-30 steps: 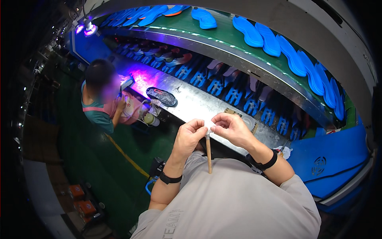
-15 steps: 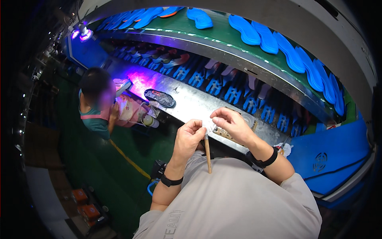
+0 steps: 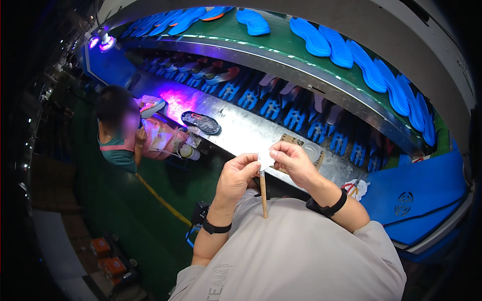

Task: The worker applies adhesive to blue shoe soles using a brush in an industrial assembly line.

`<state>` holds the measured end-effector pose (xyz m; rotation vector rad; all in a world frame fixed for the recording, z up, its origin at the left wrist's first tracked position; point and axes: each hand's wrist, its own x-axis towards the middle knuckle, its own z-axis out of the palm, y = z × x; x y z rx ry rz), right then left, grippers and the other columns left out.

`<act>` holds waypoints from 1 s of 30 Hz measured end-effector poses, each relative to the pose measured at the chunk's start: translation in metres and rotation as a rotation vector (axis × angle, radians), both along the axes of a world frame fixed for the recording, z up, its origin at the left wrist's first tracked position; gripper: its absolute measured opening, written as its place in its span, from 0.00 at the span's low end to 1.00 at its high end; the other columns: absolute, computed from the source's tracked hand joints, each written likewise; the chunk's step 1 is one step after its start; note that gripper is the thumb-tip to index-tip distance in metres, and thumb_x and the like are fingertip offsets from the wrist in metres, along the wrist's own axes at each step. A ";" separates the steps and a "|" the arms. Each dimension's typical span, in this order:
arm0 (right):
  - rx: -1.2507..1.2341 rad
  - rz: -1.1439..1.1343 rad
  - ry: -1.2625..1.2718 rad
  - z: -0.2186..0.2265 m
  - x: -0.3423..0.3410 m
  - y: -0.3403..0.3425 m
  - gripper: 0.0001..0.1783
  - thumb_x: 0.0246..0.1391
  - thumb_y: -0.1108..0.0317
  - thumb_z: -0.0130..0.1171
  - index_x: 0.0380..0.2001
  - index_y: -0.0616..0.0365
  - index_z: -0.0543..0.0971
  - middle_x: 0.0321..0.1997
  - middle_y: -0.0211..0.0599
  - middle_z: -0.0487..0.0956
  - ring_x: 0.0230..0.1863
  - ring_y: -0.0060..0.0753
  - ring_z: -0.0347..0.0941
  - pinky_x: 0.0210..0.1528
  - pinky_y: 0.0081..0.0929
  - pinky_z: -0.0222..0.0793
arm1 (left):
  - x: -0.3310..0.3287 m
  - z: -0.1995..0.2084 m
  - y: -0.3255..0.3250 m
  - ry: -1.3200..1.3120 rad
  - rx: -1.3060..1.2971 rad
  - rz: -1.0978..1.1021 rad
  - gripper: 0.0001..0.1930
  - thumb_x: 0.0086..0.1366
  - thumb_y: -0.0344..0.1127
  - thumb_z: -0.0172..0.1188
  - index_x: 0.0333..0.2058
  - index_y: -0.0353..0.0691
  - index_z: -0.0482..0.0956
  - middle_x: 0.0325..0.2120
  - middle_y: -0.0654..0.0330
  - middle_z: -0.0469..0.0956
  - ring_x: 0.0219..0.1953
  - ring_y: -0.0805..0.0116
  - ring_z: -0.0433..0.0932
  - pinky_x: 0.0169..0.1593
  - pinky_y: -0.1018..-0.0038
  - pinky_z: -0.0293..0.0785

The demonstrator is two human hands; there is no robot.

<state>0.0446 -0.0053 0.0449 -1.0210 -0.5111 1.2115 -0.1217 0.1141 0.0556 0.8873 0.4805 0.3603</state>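
Both hands grasp a wooden stick point(image 3: 263, 193). The left hand point(image 3: 236, 175) pinches its top; the right hand point(image 3: 291, 161) holds the white tip point(image 3: 264, 159).

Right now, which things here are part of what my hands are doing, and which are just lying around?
In use:
left hand
right hand
wooden-handled brush
white piece

Lying about:
dark sole
blue soles
round dish
scissors
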 end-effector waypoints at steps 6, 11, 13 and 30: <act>-0.037 -0.046 0.021 0.009 -0.018 0.005 0.09 0.61 0.63 0.64 0.36 0.58 0.79 0.31 0.23 0.75 0.33 0.16 0.69 0.38 0.17 0.66 | 0.003 0.014 -0.003 -0.034 0.041 0.015 0.21 0.68 0.26 0.60 0.58 0.31 0.74 0.41 0.56 0.83 0.37 0.74 0.80 0.41 0.81 0.76; 0.016 -0.133 -0.134 0.009 -0.019 0.010 0.07 0.58 0.69 0.65 0.36 0.59 0.78 0.33 0.26 0.75 0.34 0.17 0.70 0.38 0.19 0.67 | -0.003 0.010 0.005 0.099 0.195 -0.037 0.18 0.67 0.28 0.62 0.55 0.31 0.78 0.33 0.60 0.83 0.28 0.79 0.79 0.29 0.84 0.73; 0.009 -0.226 -0.681 0.014 -0.019 0.009 0.08 0.54 0.72 0.65 0.36 0.61 0.77 0.32 0.31 0.75 0.34 0.22 0.72 0.38 0.22 0.69 | -0.002 0.008 0.002 0.104 0.213 0.004 0.17 0.67 0.28 0.62 0.53 0.31 0.80 0.31 0.61 0.83 0.26 0.80 0.78 0.26 0.85 0.72; -0.134 -0.135 -0.600 0.039 -0.031 -0.006 0.09 0.59 0.69 0.66 0.38 0.65 0.84 0.31 0.29 0.83 0.33 0.16 0.75 0.38 0.19 0.72 | -0.002 0.022 -0.001 0.149 0.248 0.110 0.12 0.63 0.25 0.66 0.46 0.29 0.82 0.34 0.60 0.83 0.36 0.75 0.79 0.43 0.78 0.77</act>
